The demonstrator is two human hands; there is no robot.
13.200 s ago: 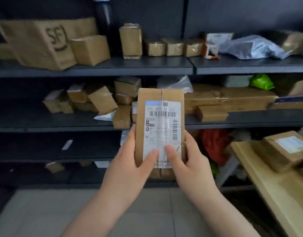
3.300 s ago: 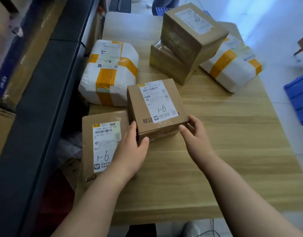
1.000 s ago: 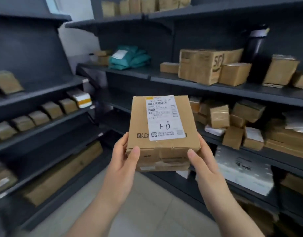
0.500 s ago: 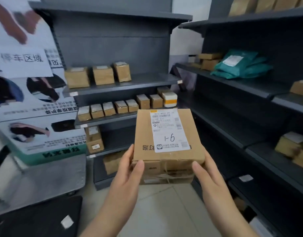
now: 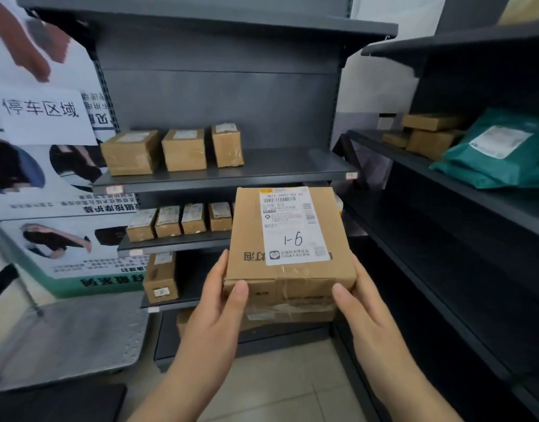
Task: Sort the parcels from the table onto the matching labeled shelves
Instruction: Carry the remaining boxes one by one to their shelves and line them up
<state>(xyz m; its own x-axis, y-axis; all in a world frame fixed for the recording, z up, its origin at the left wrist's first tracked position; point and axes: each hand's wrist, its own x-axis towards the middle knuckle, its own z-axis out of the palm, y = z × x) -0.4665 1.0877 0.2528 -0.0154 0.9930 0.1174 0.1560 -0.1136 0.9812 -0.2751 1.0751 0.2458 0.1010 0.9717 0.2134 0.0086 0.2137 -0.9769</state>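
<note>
I hold a brown cardboard parcel [image 5: 250, 239] flat in front of me, its white shipping label hand-marked "1-6" and seen upside down. My left hand [image 5: 216, 303] grips its left near corner and my right hand [image 5: 362, 306] grips its right near corner. Behind the parcel stands a dark grey shelf unit [image 5: 262, 175] with small label tags on the shelf edges. Three brown boxes [image 5: 183, 149] sit on its upper shelf. A row of several small boxes [image 5: 167, 220] lines the shelf below, partly hidden by the parcel.
A second dark shelf unit [image 5: 445, 190] runs along the right, carrying a teal mailer bag [image 5: 499, 150] and brown boxes [image 5: 426, 135]. A metal platform cart [image 5: 64, 333] stands at the lower left under wall posters [image 5: 39, 123]. A tall box [image 5: 161, 277] stands on a lower shelf.
My view has swung left and closer to the grey shelf unit, which now fills the middle. The parcel stays held in both hands.
</note>
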